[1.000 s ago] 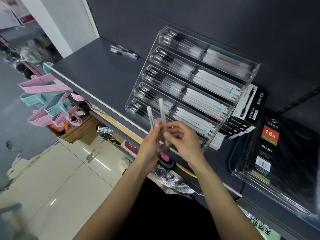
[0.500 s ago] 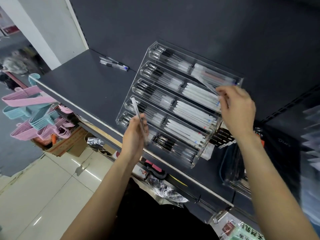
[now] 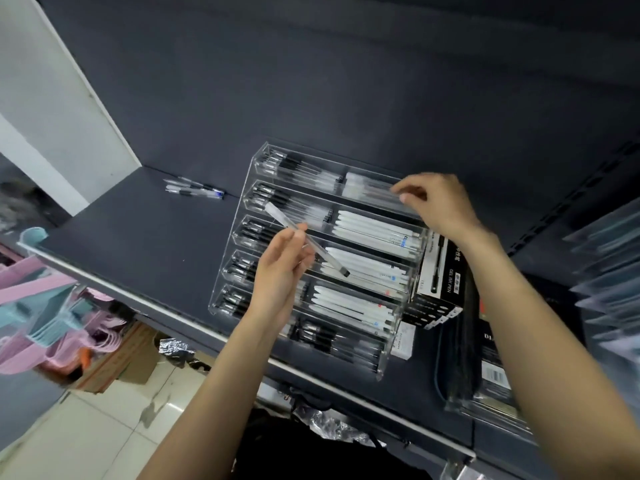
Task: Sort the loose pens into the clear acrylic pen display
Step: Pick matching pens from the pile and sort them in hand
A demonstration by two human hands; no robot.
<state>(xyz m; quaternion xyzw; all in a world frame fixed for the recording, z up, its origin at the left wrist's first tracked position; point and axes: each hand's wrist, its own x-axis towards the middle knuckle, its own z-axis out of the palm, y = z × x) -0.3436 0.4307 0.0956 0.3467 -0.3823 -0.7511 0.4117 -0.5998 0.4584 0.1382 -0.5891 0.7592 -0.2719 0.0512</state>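
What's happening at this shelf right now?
A person is filling a clear acrylic pen display on a dark shelf. The left hand holds one clear pen slantwise over the middle rows. The right hand reaches to the top row's right compartment, fingers at its front edge; whether it pinches a pen is unclear. A few loose pens lie left of the display.

Loose pens lie left of display.

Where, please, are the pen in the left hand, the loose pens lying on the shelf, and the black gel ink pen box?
Pen in the left hand [image 3: 323, 253]: head view, mid-barrel.
Loose pens on the shelf [image 3: 194, 189]: head view, middle of the cluster.
Black gel ink pen box [image 3: 438, 271]: head view, its top face.
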